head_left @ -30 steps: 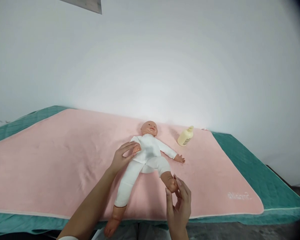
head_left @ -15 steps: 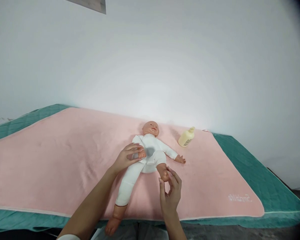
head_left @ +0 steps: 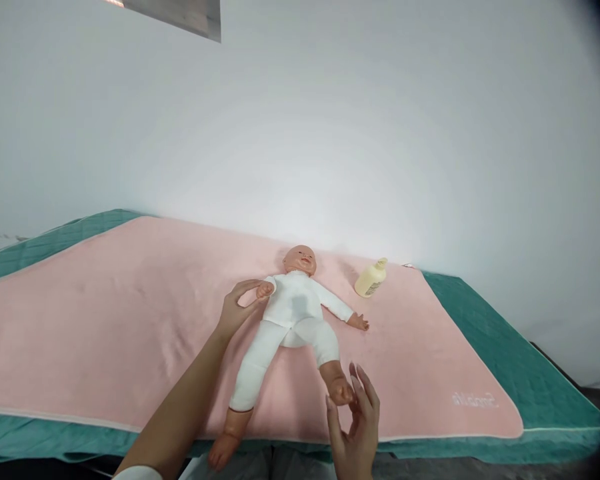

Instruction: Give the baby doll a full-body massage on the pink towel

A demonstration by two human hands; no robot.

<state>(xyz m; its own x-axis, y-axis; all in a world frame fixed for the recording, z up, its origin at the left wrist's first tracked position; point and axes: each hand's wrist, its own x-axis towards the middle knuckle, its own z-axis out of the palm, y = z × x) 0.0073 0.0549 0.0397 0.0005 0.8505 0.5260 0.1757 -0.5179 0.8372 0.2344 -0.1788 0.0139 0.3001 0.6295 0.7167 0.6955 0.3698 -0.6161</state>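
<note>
A baby doll with a white cloth body lies on its back on a pink mat, its head toward the wall. My left hand has its thumb and fingers around the doll's small hand, on the left side of its chest. Lower right, my right hand holds the doll's foot between thumb and fingers. The doll's other leg stretches down to the left, its foot over the mat's front edge. Its other arm lies out to the right.
A pale yellow bottle stands tilted-looking on the mat, right of the doll's head. Green quilted bedding shows around the mat. Behind rises a white wall.
The doll's held arm has moved up and left with my left hand. The held leg has straightened down and right with my right hand. The view has shifted slightly.
</note>
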